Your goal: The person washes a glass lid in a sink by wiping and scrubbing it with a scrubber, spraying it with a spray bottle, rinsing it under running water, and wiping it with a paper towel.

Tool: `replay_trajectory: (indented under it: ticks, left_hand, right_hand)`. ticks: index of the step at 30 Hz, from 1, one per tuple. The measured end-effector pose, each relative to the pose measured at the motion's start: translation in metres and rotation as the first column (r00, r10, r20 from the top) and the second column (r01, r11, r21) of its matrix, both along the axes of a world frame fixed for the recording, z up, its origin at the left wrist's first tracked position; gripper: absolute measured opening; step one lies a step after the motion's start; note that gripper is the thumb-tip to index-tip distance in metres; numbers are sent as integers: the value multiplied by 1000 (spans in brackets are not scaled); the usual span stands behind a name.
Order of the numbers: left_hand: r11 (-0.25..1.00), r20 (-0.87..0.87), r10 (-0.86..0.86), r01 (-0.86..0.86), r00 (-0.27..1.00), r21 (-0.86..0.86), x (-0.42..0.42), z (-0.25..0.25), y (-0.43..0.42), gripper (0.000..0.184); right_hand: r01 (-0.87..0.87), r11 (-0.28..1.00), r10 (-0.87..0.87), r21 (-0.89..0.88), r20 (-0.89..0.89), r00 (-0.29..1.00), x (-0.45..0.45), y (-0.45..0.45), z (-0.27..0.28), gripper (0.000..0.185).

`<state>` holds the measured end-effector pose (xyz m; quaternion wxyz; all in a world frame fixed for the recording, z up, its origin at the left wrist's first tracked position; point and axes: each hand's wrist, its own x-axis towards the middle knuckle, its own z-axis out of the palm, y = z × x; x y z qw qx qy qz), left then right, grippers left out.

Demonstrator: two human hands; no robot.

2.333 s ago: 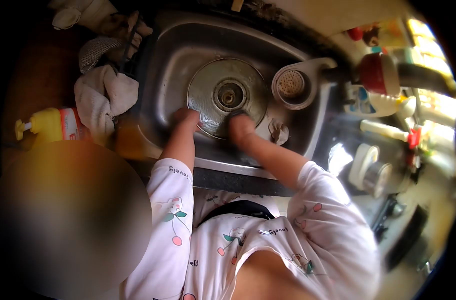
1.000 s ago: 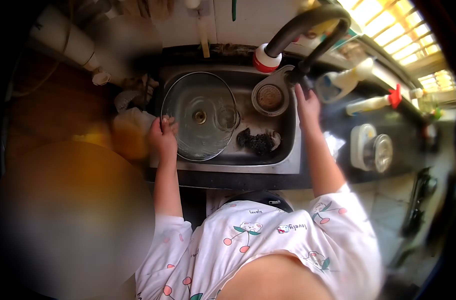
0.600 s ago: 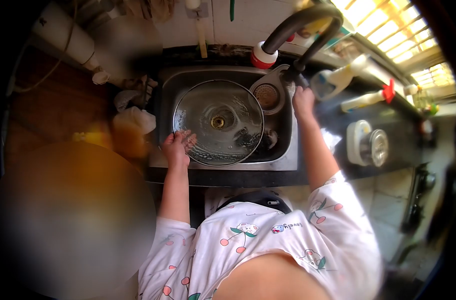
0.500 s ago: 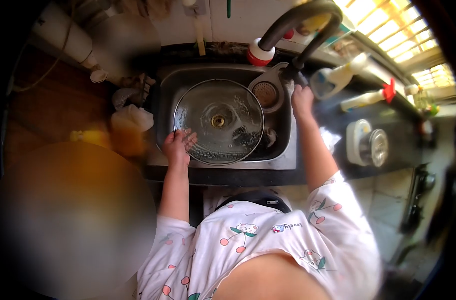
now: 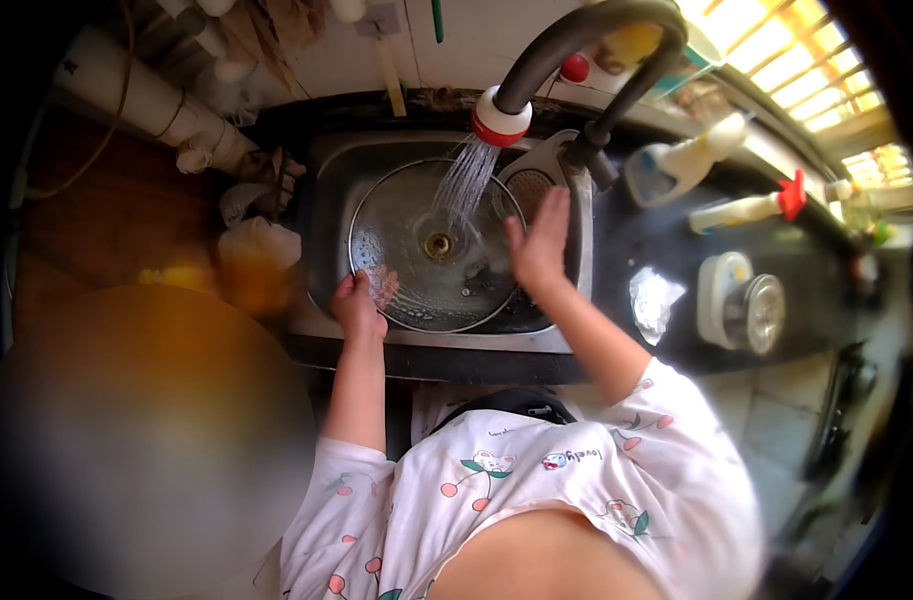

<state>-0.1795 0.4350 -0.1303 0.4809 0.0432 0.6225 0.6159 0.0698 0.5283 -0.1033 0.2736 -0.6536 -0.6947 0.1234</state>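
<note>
the left hand (image 5: 363, 303) is curled round the near left rim of the lid (image 5: 432, 285), its fingers visible through the glass. the lid is over the sink (image 5: 323, 215), with water (image 5: 467, 180) from the tap (image 5: 567, 42) falling onto it. the right hand (image 5: 543, 245) is open, thumb apart, holding nothing, by the lid's right edge; i can't tell if they touch.

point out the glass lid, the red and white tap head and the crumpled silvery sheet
glass lid (image 5: 411, 257), head view: glass beside the brassy centre
tap head (image 5: 501, 118), head view: middle of its outer casing
silvery sheet (image 5: 654, 303), head view: middle of its crumpled surface
</note>
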Motion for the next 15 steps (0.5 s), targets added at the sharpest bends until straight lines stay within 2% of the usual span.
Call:
replay_trajectory:
  ticks: [2, 4, 5, 6, 8, 11, 12, 14, 15]
  left_hand:
    - [999, 60, 2, 0, 998, -33, 9, 14, 0, 17]
    - [999, 113, 4, 2, 994, -51, 17, 17, 1, 17]
    - [999, 81, -2, 6, 997, -44, 17, 1, 0, 16]
    - [999, 50, -9, 11, 999, -36, 16, -24, 0, 16]
    - [999, 19, 34, -33, 999, -28, 26, -27, 5, 14]
    - [994, 118, 103, -99, 988, -37, 31, -25, 12, 13]
    - [981, 123, 196, -195, 973, -21, 34, -28, 19, 13]
    - [992, 114, 121, -125, 986, 33, 21, -33, 14, 13]
    - [994, 109, 84, -90, 991, 57, 15, -37, 12, 14]
  right_hand:
    - [-170, 980, 188, -104, 204, 961, -26, -1, 3, 74]
    - [-242, 956, 280, -163, 274, 920, -45, 14, -14, 73]
    - [-276, 942, 325, -194, 307, 894, -56, 22, -21, 73]
    - [-344, 923, 381, -176, 281, 881, -66, 30, -29, 72]
    - [-470, 872, 490, -136, 229, 841, -88, 41, -41, 69]
    - [-609, 789, 613, -79, 163, 773, -128, 24, -45, 66]
    - [-649, 756, 653, -80, 159, 740, -137, 14, -46, 64]
    - [-723, 686, 726, -88, 154, 670, -145, -7, -47, 60]
    - [-786, 609, 792, -110, 148, 593, -138, -17, -47, 60]
